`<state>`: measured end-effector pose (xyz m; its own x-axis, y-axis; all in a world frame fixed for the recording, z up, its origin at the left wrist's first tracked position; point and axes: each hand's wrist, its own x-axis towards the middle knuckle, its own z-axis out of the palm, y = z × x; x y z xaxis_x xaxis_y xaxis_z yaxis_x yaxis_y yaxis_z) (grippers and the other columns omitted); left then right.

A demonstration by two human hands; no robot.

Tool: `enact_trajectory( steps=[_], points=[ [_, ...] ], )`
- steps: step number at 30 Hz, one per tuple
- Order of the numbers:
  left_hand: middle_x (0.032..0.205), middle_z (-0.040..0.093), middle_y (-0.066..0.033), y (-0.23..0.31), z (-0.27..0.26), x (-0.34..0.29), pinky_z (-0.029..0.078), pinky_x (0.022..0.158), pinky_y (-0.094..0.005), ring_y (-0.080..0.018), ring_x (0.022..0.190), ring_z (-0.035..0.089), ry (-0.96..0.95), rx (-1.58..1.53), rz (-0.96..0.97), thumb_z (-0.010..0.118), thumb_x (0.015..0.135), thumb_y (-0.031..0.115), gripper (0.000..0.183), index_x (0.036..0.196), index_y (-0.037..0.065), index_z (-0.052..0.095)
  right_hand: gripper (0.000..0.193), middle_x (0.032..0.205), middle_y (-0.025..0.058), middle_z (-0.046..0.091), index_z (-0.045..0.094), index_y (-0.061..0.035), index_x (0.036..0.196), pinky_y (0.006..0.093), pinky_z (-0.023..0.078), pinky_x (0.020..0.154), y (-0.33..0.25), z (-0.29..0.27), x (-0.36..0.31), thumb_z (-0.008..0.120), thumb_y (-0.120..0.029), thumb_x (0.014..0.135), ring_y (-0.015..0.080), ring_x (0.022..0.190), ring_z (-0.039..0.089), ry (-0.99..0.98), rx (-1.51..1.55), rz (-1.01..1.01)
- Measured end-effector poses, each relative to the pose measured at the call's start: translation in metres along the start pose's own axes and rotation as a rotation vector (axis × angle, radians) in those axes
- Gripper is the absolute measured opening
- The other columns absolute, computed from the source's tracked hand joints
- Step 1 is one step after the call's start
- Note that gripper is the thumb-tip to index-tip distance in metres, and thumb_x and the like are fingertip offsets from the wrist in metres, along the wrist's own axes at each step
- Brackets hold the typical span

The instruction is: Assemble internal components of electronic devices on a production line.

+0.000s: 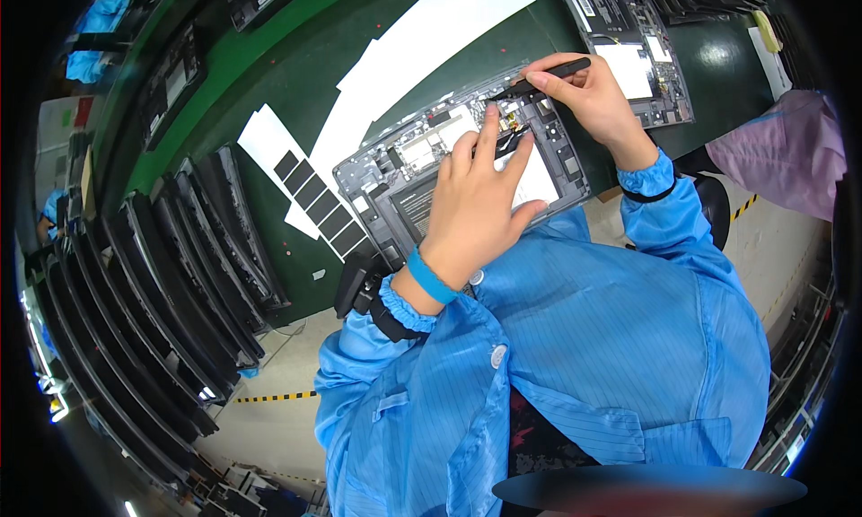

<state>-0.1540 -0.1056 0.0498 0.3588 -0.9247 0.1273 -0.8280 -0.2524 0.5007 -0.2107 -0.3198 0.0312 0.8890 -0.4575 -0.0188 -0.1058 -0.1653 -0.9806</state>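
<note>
An opened tablet-like device (566, 149) lies tilted on the green bench before me, its circuit board, dark battery and a white panel exposed. My left hand (476, 198) rests over it with fingers spread, the fingertips reaching the circuit board along the far side. It covers part of the battery and the white panel. In my right hand (594, 102) is a pair of black tweezers (571, 68), held between thumb and fingers. Their tip points left and down to the board, close to the left index fingertip. Small wires show beside the left fingers.
White paper sheets (404, 73) lie beyond the device, and a strip with black squares (321, 203) sits to its left. Another opened device (628, 64) is at the far right. Dark curved panels (153, 284) stand in a row at left. A pink sleeve (781, 153) shows at right.
</note>
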Motion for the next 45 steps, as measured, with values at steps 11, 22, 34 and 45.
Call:
enact_trajectory(
  steps=[11, 22, 34, 45],
  points=[
    [0.14, 0.037, -0.0291, 0.002, -0.002, 0.009, 0.046, 0.092, -0.045, -0.0391, 0.113, 0.047, 0.023, 0.032, -0.087, 0.075, 0.074, 0.036, 0.07, 0.132, 0.006, 0.051, 0.028, 0.121, 0.0116, 0.064, 0.062, 0.0024, 0.119, 0.0271, 0.046, 0.092, 0.001, 0.019, -0.007, 0.056, -0.014, 0.097, 0.0159, 0.104, 0.061, 0.242, 0.101, -0.199],
    [0.129, 0.049, -0.0248, -0.005, -0.048, -0.097, 0.042, 0.099, -0.0413, -0.034, 0.123, 0.047, 0.367, -0.668, -0.822, 0.065, 0.088, 0.018, 0.044, 0.125, 0.0, 0.052, 0.045, 0.141, 0.0167, 0.048, 0.041, 0.0009, 0.141, 0.0359, 0.035, 0.108, 0.006, 0.01, -0.062, 0.048, -0.009, 0.097, 0.0271, 0.131, 0.045, 0.026, -0.074, 0.002],
    [0.092, 0.068, -0.0174, -0.307, -0.181, 0.111, 0.05, 0.07, -0.0318, -0.0211, 0.082, 0.065, 1.51, -1.175, -1.172, 0.064, 0.081, 0.017, 0.016, 0.091, 0.004, 0.068, 0.05, 0.135, 0.014, 0.051, 0.037, -0.0049, 0.144, 0.0322, 0.047, 0.097, -0.094, -0.014, 0.023, 0.051, -0.004, 0.096, 0.0201, 0.116, 0.057, 0.359, 0.622, -0.263],
    [0.14, 0.051, 0.0025, -0.341, -0.237, 0.105, 0.045, 0.101, -0.0478, -0.0241, 0.128, 0.049, -0.686, 0.655, -1.06, 0.062, 0.089, 0.036, 0.044, 0.132, 0.025, 0.057, 0.051, 0.131, 0.0147, 0.054, 0.036, -0.005, 0.143, 0.0327, 0.049, 0.095, -0.062, -0.016, 0.039, 0.051, -0.001, 0.095, 0.0205, 0.114, 0.058, 0.415, 0.68, -0.148]
  ],
)
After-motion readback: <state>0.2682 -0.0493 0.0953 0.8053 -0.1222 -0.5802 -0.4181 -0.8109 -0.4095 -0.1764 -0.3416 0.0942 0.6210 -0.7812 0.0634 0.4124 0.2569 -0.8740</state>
